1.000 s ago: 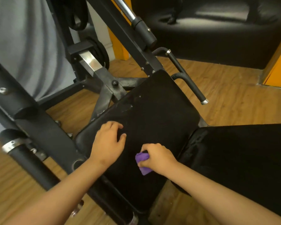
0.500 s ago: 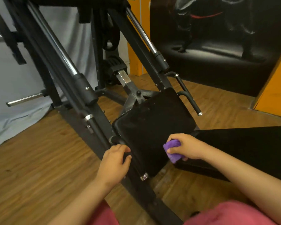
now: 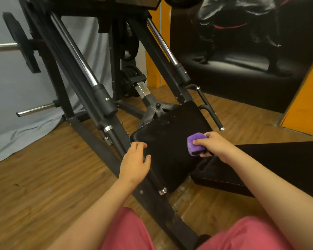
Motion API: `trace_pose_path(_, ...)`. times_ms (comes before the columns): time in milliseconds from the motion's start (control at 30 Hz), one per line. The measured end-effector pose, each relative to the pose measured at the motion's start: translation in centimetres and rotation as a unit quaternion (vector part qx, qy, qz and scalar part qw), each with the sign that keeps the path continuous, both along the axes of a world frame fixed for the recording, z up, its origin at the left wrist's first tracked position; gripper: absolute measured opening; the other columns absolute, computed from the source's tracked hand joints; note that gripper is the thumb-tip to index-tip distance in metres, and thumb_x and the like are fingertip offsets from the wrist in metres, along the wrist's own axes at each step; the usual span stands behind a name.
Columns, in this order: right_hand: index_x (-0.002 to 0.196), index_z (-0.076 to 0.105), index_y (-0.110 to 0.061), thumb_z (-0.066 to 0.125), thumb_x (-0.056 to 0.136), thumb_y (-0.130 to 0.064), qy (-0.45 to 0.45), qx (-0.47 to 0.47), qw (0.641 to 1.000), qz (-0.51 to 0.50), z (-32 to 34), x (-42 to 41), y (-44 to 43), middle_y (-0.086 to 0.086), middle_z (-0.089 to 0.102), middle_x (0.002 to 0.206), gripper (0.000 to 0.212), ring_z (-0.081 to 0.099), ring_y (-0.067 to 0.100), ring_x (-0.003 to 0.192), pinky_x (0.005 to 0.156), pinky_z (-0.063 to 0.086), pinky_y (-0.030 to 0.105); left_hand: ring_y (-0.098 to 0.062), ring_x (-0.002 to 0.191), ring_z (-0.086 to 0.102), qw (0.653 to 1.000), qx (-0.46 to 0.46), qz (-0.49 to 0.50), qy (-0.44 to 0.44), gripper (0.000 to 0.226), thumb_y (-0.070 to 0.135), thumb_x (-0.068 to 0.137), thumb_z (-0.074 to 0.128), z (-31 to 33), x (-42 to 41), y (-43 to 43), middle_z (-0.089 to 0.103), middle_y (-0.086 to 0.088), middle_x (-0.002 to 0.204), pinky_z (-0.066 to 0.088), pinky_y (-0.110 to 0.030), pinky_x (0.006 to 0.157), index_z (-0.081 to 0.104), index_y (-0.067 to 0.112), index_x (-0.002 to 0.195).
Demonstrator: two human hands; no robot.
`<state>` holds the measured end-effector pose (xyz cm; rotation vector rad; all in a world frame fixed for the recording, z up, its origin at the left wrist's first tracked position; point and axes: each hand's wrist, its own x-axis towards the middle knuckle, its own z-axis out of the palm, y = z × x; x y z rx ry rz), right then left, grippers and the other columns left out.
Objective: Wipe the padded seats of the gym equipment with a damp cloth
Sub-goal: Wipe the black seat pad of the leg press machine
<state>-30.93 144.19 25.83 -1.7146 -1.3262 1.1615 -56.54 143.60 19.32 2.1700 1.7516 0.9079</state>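
A grey drape (image 3: 11,98) hangs at left behind a black leg-press machine (image 3: 105,103) on a wooden floor (image 3: 34,177). The person's left hand (image 3: 134,165) lies over the left edge of the padded seat (image 3: 170,127), fingers loosely bent and holding nothing. On the seat's right side, a bunched purple cloth (image 3: 195,142) is gripped by the right hand (image 3: 215,144), thumb and fingers curled round it. The black backrest pad (image 3: 278,159) lies just beside.

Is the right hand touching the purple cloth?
Touching. The head view shows the right hand curled round the purple cloth, gripping it.
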Motion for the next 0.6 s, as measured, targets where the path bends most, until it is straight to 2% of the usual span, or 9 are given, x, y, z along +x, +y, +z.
trace_pose_path(133,0.104,0.059,-0.013,0.067,0.088,-0.021,0.032,0.003,0.999,-0.014,-2.9,-0.8,6.4,0.009,0.062,0.107,0.019,0.065,0.019,0.093,0.056,0.052,0.020,-0.021,0.109,0.056,0.999,-0.016,0.029,-0.032,0.039,0.024,0.094,0.055,-2.1,2.4,5.8,0.039,0.000,0.134,0.049,-0.036,0.089,0.046,0.013,0.131)
trace_pose_path(233,0.105,0.059,-0.014,0.067,0.088,-0.019,0.045,0.010,0.998,-0.031,-5.7,-0.9,11.7,0.006,0.062,0.104,0.020,0.064,0.016,0.092,0.060,0.053,0.022,-0.023,0.121,0.049,0.997,-0.002,0.072,-0.033,0.044,0.021,0.091,0.059,-4.2,3.7,10.8,0.039,-0.005,0.135,0.045,-0.036,0.099,0.047,0.009,0.131)
trace_pose_path(400,0.100,0.061,-0.017,0.068,0.086,-0.017,0.036,0.032,0.997,-0.068,-10.5,0.0,19.9,0.004,0.064,0.104,0.016,0.063,0.016,0.095,0.080,0.056,0.032,-0.031,0.137,0.033,0.966,-0.019,0.249,-0.070,0.057,0.027,0.088,0.064,-8.5,3.9,15.3,0.034,-0.016,0.148,0.032,-0.045,0.113,0.043,0.006,0.137)
trace_pose_path(500,0.107,0.061,-0.017,0.068,0.086,-0.017,0.039,0.058,0.992,-0.107,-12.4,0.9,24.9,0.004,0.063,0.106,0.022,0.063,0.018,0.099,0.086,0.055,0.036,-0.028,0.134,0.039,0.961,0.009,0.269,-0.062,0.059,0.034,0.086,0.066,-10.4,3.9,15.6,0.041,-0.012,0.142,0.036,-0.045,0.111,0.044,0.008,0.135)
trace_pose_path(600,0.113,0.060,-0.016,0.067,0.087,-0.019,0.019,0.099,0.985,-0.140,-13.5,1.2,29.9,0.005,0.063,0.109,0.027,0.062,0.018,0.102,0.090,0.053,0.036,-0.025,0.122,0.047,0.941,0.007,0.309,-0.137,0.051,0.027,0.085,0.067,-11.1,3.6,15.9,0.050,-0.009,0.127,0.044,-0.044,0.103,0.046,0.008,0.128)
